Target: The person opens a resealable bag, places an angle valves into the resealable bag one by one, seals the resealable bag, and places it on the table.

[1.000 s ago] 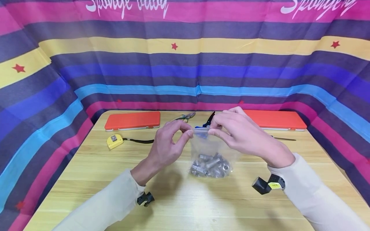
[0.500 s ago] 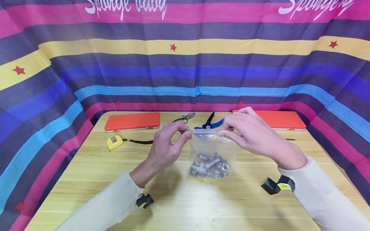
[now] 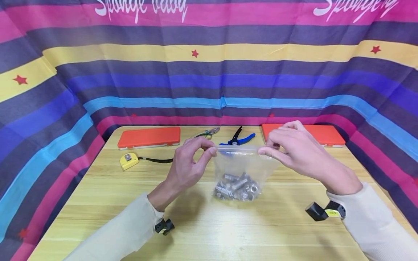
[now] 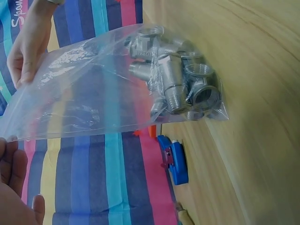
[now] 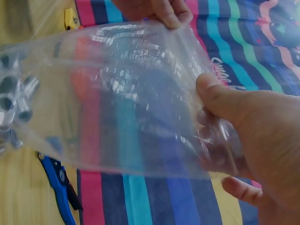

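A clear zip-lock bag [image 3: 241, 163] hangs upright between both hands, its bottom at or close to the tabletop. Several silvery metal pipe fittings [image 4: 173, 79] are heaped in its lower part; threads and ring-shaped openings show in the left wrist view. My left hand [image 3: 191, 161] pinches the bag's top left corner between thumb and fingers. At the right end of the top strip, my right hand [image 3: 298, 154] pinches the plastic, with the thumb [image 5: 218, 96] on the near side. In the head view the strip looks stretched straight across.
Behind the bag lie blue-handled pliers [image 3: 236, 139] and another pair of pliers [image 3: 210, 132]. Two orange cases [image 3: 150, 137] [image 3: 326, 135] sit at the back edge. A yellow tape measure [image 3: 129, 160] with a black strap is at left. Striped cloth [image 3: 209, 79] surrounds the wooden table [image 3: 209, 235].
My right hand has slid rightward along the bag's top strip, away from the left hand, uncovering the blue-handled pliers. The left hand and the fittings have stayed nearly in place.
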`<state>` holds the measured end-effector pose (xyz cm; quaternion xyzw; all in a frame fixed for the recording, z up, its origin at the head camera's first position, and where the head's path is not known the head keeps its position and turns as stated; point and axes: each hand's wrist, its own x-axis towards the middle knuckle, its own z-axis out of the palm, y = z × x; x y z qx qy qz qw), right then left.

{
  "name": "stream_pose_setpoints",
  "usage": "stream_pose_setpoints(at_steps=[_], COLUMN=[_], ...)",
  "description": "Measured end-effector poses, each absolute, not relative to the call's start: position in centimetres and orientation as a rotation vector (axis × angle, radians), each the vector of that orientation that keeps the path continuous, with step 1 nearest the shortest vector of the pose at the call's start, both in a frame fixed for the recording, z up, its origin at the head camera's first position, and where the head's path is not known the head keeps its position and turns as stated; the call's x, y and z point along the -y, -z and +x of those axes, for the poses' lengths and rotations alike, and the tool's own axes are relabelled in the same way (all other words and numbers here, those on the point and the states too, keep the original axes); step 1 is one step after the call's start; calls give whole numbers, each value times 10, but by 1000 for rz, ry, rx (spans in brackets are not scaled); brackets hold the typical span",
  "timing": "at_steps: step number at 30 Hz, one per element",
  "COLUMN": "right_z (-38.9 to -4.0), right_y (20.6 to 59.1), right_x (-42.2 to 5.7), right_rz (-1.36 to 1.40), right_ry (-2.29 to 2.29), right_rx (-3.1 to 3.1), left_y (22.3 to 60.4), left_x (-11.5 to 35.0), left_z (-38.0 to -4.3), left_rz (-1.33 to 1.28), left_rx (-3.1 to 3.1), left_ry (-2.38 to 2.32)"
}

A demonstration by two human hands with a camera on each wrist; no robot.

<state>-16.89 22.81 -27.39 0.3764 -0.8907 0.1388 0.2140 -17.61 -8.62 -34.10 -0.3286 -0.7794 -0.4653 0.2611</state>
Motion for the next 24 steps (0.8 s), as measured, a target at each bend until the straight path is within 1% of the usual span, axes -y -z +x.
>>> stream_pose_setpoints(at_steps=[9, 17, 24], right_z=[-167, -165, -161], right_y=[279, 288, 302], right_x=[-250, -271, -274], right_rz=[1004, 1005, 794], right_ry=[-360, -521, -724], right_rx=[2455, 2454, 2467], left_y=[340, 341, 341], left_x=[86, 87, 85], left_z=[-176, -176, -174], left_rz=[-875, -844, -864], left_rx=[2115, 2135, 2161], left_ry=[1278, 1347, 1467])
